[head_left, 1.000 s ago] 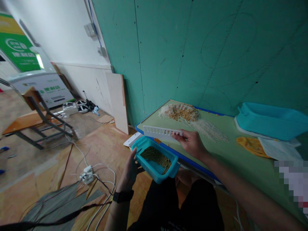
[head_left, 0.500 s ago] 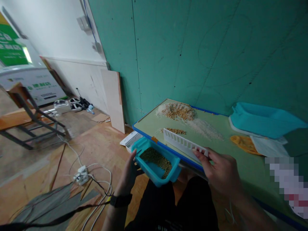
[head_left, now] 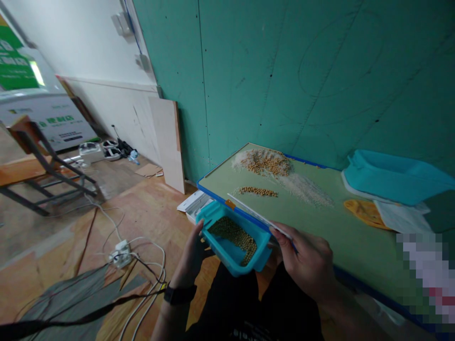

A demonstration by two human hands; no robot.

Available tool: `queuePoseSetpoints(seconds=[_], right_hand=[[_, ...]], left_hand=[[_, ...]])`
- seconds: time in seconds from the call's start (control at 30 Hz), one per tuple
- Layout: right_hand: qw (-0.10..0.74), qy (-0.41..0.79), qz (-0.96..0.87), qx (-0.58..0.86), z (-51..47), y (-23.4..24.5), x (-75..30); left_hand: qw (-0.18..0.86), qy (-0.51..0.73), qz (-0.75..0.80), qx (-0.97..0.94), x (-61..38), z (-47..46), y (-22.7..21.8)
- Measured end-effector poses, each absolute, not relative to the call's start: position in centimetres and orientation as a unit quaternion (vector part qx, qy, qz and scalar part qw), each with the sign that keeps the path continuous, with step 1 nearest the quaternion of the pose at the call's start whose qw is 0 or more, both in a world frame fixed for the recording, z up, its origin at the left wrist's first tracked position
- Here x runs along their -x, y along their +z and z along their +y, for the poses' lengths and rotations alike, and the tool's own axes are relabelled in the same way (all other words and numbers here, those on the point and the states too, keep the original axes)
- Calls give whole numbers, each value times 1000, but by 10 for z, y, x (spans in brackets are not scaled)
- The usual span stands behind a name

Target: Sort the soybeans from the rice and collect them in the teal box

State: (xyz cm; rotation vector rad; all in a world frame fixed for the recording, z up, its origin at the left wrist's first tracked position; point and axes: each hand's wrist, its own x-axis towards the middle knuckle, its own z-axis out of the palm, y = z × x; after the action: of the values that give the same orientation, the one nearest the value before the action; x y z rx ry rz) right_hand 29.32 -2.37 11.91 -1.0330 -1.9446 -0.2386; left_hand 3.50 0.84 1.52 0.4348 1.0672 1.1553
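Observation:
My left hand (head_left: 195, 248) grips the near left end of a turquoise plastic bin (head_left: 222, 253), held just below the table's front edge. Small round greenish beans (head_left: 236, 236) lie in the bin. My right hand (head_left: 307, 258) is closed on a white slotted plastic strip (head_left: 256, 214), seen nearly edge-on along the blue rim of the table (head_left: 313, 227). Behind the strip lies a short row of yellow soybeans (head_left: 259, 191). Further back is a heap of soybeans mixed with white grains (head_left: 265, 162), and a trail of white grains (head_left: 307, 189) runs to the right.
A larger turquoise basin (head_left: 398, 177) stands at the table's right, with an orange glove (head_left: 366, 213) and a white cloth (head_left: 403, 215) before it. The green wall (head_left: 249, 85) borders the table. Cables and a power strip (head_left: 121, 254) lie on the floor; a wooden chair (head_left: 39, 161) stands left.
My right hand has drawn the strip left and toward me, tilting it from slots-facing to nearly edge-on at the table's front rim. The bin stays in my left hand, almost unmoved.

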Motion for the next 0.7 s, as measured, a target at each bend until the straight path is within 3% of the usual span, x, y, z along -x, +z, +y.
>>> queuePoseSetpoints(seconds=[0.7], right_hand=[[467, -98, -806, 350, 10, 97, -252]], left_hand=[[675, 533, 478, -178, -32, 13, 11]])
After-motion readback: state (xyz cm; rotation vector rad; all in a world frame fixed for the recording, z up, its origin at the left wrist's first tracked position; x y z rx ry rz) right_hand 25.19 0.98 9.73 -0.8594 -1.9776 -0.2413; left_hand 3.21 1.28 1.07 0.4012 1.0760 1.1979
